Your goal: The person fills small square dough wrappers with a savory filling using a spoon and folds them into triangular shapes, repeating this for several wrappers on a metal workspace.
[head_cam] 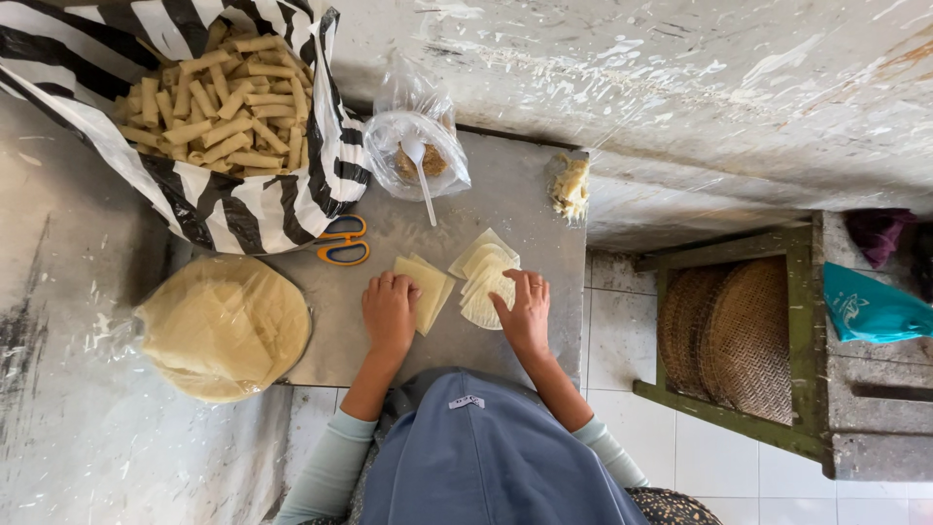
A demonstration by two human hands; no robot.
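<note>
Your left hand (pixel 390 313) is down flat, fingers together, pinning the near edge of a pale square wrapper (pixel 425 288) to the grey slab (pixel 505 194). Nothing is clenched there, it is just pressing. The wrapper runs away from your palm toward the far right, with its long side pointing up the slab.

Your right hand (pixel 525 313) is just beside it, fingers spread and resting open on the fanned stack of wrappers (pixel 486 277). It grips nothing that I can make out, only touches the top sheets. That stack lies straight ahead of your right fingertips and fans from the near rounded sheet up to a far corner. The two hands are close together with a narrow strip of bare slab between them, and the right one is nearer the stack.

Further out, the orange-handled scissors (pixel 344 241) sit just beyond your left hand, up and to the left, apart from the wrapper. Past them stands a clear bag of brown filling (pixel 416 146) with a white spoon (pixel 420 170) standing in it, well ahead of both hands. To the far left a striped bag (pixel 233 199) holds a heap of finished rolls (pixel 219 102). Off the slab's left edge lies a round bundle of wrappers in plastic (pixel 225 326). A yellowish lump (pixel 570 187) sits at the slab's far right corner. Nothing lies between either hand and the sheets.
</note>
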